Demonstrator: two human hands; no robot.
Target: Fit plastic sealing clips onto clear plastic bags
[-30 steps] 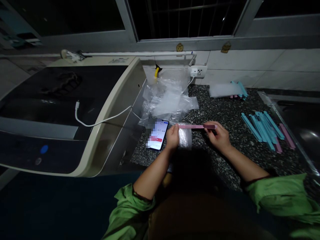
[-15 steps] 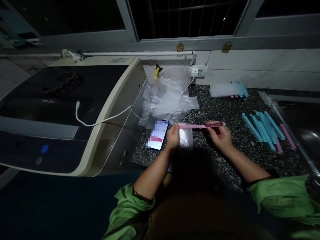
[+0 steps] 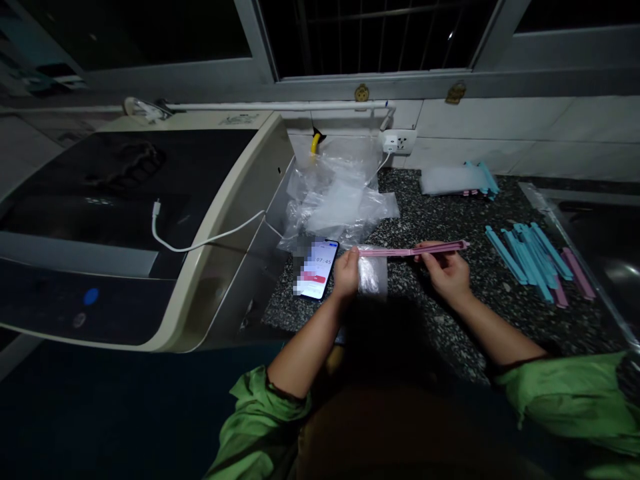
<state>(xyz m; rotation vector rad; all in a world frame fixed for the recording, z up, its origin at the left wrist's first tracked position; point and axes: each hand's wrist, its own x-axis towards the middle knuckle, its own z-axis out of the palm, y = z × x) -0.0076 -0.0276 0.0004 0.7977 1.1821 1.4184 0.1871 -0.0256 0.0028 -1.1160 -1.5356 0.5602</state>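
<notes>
Pink strip (image 3: 385,253) is over the counter (image 3: 407,207), L hand (image 3: 346,273) gripping its left end, R hand (image 3: 449,270) pinching it just right of what looks like a joint. Prob. light, stiff plastic, maybe slick; thin, so could snap. Grip either side of joint.

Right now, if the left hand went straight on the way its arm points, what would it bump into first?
Probably the bags: they lie just past the left hand, which holds the pink strip. It might pass above them, though; its height is hard to tell.
</notes>
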